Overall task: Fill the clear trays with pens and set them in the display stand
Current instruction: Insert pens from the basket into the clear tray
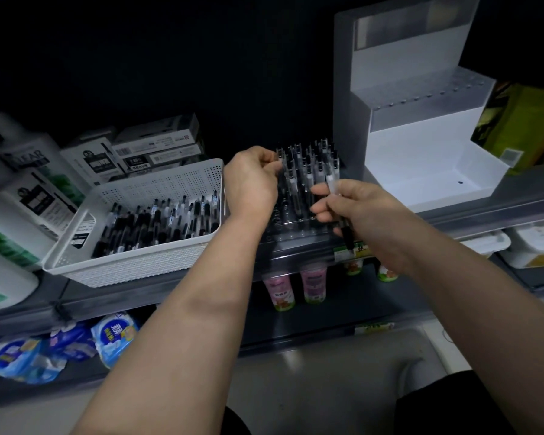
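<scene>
A clear tray (299, 237) sits on the grey shelf, with several black-and-clear pens (308, 164) standing upright in its back rows. My left hand (252, 180) pinches the top of a pen at the tray's left side. My right hand (355, 208) grips a pen (346, 233) over the tray's right front, its black end pointing down past my palm. A white perforated basket (157, 259) left of the tray holds several loose pens (157, 221). The white stepped display stand (421, 158) stands to the right, its lower step bare.
Boxes of pens (157, 146) and white bottles (29, 183) crowd the shelf's left side. A yellow-green package (525, 127) stands right of the stand. Cups (296, 287) and blue wrapped packs (76, 346) fill the lower shelves.
</scene>
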